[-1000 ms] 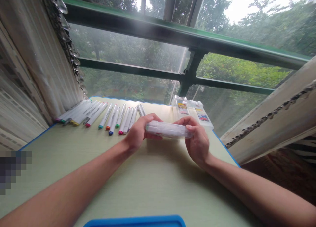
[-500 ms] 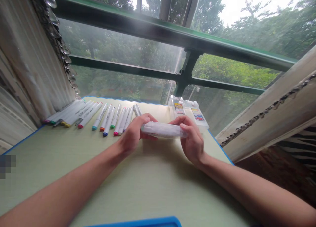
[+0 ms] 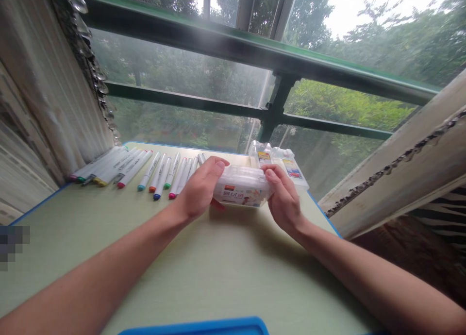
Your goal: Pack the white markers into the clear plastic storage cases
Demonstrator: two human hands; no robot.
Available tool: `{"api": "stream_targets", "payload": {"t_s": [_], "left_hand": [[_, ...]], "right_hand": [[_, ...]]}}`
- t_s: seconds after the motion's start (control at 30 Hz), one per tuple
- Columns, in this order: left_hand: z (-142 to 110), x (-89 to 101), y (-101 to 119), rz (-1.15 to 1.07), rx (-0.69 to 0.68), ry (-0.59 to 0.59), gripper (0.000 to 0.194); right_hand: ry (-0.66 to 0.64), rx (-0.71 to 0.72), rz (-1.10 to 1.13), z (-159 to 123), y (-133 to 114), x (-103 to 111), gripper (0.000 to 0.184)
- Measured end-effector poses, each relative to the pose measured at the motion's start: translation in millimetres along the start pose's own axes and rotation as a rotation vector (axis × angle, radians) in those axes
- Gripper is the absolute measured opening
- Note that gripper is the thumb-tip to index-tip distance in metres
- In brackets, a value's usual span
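Both my hands hold a clear plastic box [image 3: 243, 187] with a printed label on its near side, just above the pale green table [image 3: 218, 272]. My left hand [image 3: 198, 192] grips its left end, thumb on top. My right hand [image 3: 286, 199] wraps round its right end. The box is tilted so that its label faces me. A row of several white markers [image 3: 145, 170] with coloured caps lies to the left of my left hand.
Two more clear plastic boxes [image 3: 278, 162] with labels stand behind the held box near the window. A curtain [image 3: 47, 92] hangs at the left. A blue edge [image 3: 196, 326] shows at the bottom. A worn window frame [image 3: 396, 170] slants at the right.
The box has been turned in my hands: before it showed its thin edge, now its labelled side faces me. My hands stayed in about the same place.
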State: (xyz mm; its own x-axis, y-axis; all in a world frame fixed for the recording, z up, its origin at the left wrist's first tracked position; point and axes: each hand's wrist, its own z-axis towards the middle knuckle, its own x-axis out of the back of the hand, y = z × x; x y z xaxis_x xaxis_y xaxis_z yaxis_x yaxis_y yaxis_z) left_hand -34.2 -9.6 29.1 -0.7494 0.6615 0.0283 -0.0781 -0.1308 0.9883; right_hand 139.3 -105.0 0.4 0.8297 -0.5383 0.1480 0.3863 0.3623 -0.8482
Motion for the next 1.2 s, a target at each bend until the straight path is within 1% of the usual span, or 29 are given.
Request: {"api": "stream_targets", "payload": {"t_s": [0.1, 0.2, 0.27, 0.33, 0.43, 0.53, 0.6, 0.7, 0.83, 0.9, 0.97, 1.1, 1.2], "left_hand": [[-0.2, 4.7, -3.2, 0.125, -0.132, 0.065, 0.039], [1.0, 11.8, -8.5, 0.183, -0.26, 0.077, 0.037], [2.8, 17.0, -11.7, 0.228, -0.309, 0.072, 0.036], [4.8, 21.3, -13.3, 0.27, -0.331, 0.071, 0.037], [6.1, 24.2, -12.6, 0.304, -0.318, 0.091, 0.04], [5.2, 24.3, -9.9, 0.33, -0.325, 0.125, 0.038], [4.3, 24.3, -8.2, 0.37, -0.359, 0.144, 0.036], [3.0, 24.7, -6.3, 0.436, -0.402, 0.153, 0.029], [1.4, 26.1, -4.5, 0.458, -0.401, 0.144, 0.024], [1.3, 26.9, -3.9, 0.431, -0.389, 0.12, 0.023], [1.8, 27.3, -3.3, 0.373, -0.382, 0.108, 0.022], [2.9, 24.3, -4.2, 0.242, -0.356, 0.103, 0.026], [1.1, 15.5, -7.4, 0.102, -0.294, 0.056, 0.029]], "right_hand": [[0.053, 0.042, 0.037, 1.4, -1.2, -2.1, 0.029], [0.078, 0.102, 0.0, 2.9, -5.8, -2.2, 0.028], [0.071, 0.128, -0.029, 5.6, -9.8, 1.5, 0.027], [0.031, 0.15, -0.074, 10.0, -13.6, 8.7, 0.025], [-0.032, 0.156, -0.174, 17.2, -18.1, 22.3, 0.021], [-0.023, 0.101, -0.18, 20.6, -21.2, 30.5, 0.021], [0.007, 0.097, -0.186, 20.2, -22.4, 31.3, 0.019], [0.035, 0.167, -0.258, 17.5, -23.8, 29.1, 0.018], [0.017, 0.236, -0.277, 11.7, -27.2, 26.6, 0.018], [-0.021, 0.238, -0.263, 7.5, -30.5, 24.5, 0.017], [-0.091, 0.247, -0.239, 1.7, -35.4, 20.5, 0.016], [-0.3, 0.298, -0.193, -13.9, -47.4, 7.5, 0.009], [-0.424, 0.348, -0.204, -25.4, -53.7, -0.8, 0.005]]}}
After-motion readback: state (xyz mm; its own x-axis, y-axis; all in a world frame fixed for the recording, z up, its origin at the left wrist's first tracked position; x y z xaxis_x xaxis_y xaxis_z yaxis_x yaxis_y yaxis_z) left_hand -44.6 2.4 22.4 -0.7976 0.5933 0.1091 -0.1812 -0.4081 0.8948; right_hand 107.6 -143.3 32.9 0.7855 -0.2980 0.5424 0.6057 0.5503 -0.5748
